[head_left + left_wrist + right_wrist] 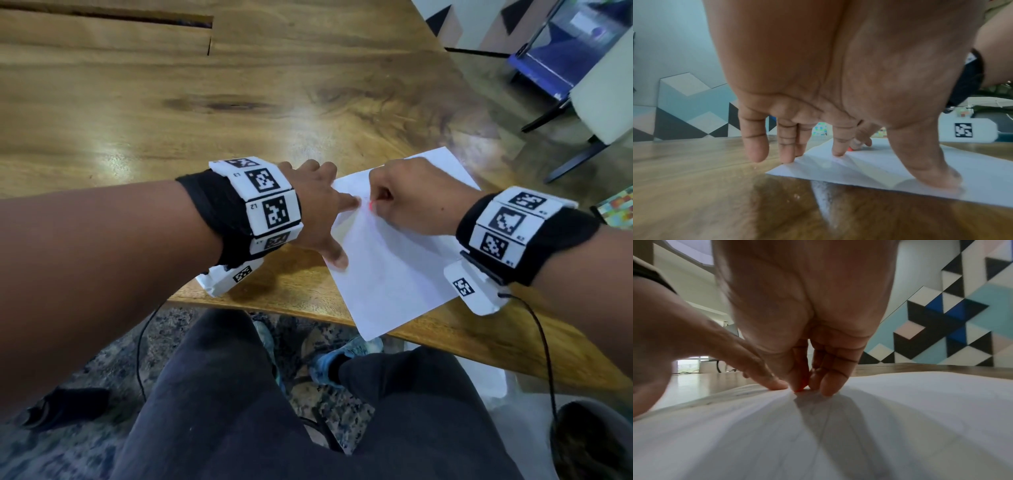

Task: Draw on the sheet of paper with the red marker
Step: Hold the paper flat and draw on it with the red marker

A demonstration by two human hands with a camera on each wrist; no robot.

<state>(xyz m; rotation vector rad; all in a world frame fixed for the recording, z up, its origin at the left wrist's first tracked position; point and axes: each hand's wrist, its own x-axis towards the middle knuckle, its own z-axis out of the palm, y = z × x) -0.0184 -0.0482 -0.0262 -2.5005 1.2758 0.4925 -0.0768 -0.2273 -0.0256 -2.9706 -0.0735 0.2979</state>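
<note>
A white sheet of paper [394, 260] lies on the wooden table [205, 102], one corner hanging over the near edge. My left hand [325, 209] is spread flat, forefinger and thumb pressing the sheet's left edge [879, 165]. My right hand [407, 198] pinches the red marker [371, 205], most of it hidden in the fingers. Only its red tip shows, touching the paper near the top left [800, 388] [850, 149], close to my left forefinger.
The table's curved near edge [274, 308] runs just below my wrists, with my legs and shoes beneath. A chair [603, 102] and a blue mat stand to the right beyond the table. A colourful item [616, 209] lies at the right edge.
</note>
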